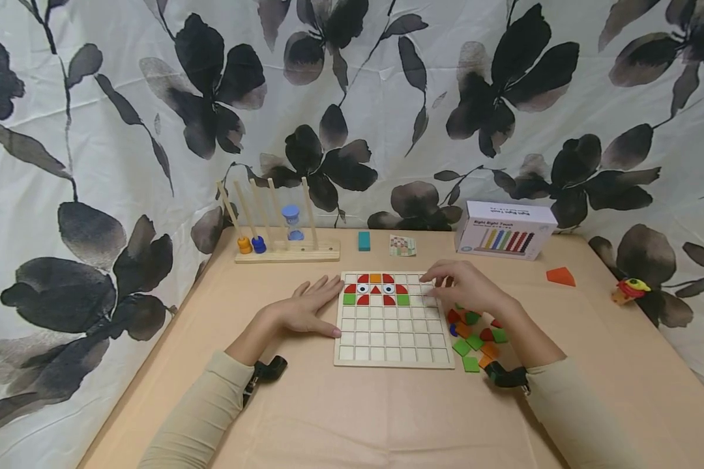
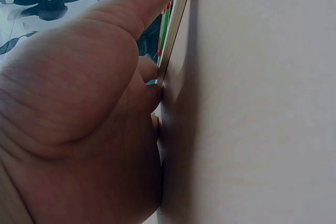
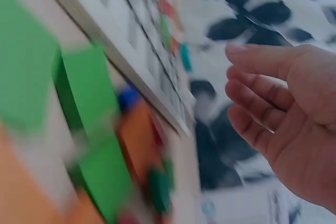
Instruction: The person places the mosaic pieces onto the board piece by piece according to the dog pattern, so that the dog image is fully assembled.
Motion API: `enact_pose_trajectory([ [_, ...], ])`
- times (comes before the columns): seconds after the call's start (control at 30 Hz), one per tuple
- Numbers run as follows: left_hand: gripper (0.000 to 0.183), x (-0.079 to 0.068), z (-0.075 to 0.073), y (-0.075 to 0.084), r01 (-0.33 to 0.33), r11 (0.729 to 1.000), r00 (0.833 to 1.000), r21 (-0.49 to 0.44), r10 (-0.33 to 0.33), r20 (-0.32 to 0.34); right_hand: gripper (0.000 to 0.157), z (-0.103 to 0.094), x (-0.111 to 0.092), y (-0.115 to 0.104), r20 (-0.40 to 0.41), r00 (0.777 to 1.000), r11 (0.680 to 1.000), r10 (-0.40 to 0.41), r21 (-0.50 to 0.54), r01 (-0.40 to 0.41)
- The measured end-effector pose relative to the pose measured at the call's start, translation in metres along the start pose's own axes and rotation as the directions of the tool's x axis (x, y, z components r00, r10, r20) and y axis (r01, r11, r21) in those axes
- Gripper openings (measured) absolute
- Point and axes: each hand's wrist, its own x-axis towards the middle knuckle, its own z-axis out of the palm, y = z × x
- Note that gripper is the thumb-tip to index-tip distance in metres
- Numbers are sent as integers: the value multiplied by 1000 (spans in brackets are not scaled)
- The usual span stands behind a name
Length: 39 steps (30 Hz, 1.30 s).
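Observation:
A square grid board (image 1: 393, 337) lies on the table, its upper rows bearing red, green and orange tiles and two eye tiles (image 1: 388, 288). Flat on the table at its left side rests my left hand (image 1: 302, 311), thumb and fingertips right at the board's edge. My right hand (image 1: 472, 286) hovers over the upper right corner of the board. In the right wrist view, its fingers (image 3: 257, 98) are loosely bent, and nothing shows between them and the thumb. Loose tiles (image 1: 475, 342) in green, orange, red and blue lie to the right of the board, below this hand.
Along the back stand a wooden peg rack (image 1: 287, 253) with an orange and a blue bead stack, a blue hourglass (image 1: 293, 221), a teal block (image 1: 364, 241), a small picture card (image 1: 402, 245) and a white box (image 1: 504, 229). A red-orange piece (image 1: 560, 277) and a small toy (image 1: 630, 290) lie at right.

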Motion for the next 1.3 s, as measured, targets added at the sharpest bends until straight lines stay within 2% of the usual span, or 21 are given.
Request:
enact_pose_trajectory([
  [0.1,112,0,0,0,15,1000,1000,7,-15,-1,27,-22,-20,12,-13,1000,1000,11,3,-11],
  [0.23,112,0,0,0,23,1000,1000,2,-23,-1,29,-44,-45,36,6,994,994,110,25,-110],
  [0.37,111,1,0,0,23,1000,1000,2,-23,1,27,-56,-62,63,44,979,979,198,46,-200],
  [0.5,111,1,1,0,16,1000,1000,4,-16,-2,23,-60,-73,82,99,966,968,241,51,-247],
  [0.63,111,2,1,0,17,1000,1000,12,-17,-3,20,-60,-78,91,175,949,958,263,66,-277],
  [0.8,110,0,1,1,17,1000,1000,2,-17,-4,18,-58,-77,94,220,936,950,274,89,-299],
  [1.07,110,-1,1,2,0,1000,1000,-5,0,-15,17,-54,-76,95,246,946,959,212,131,-249],
  [1.3,109,0,2,0,-16,1000,1000,1,16,-14,17,-52,-76,97,230,948,948,220,180,-263],
])
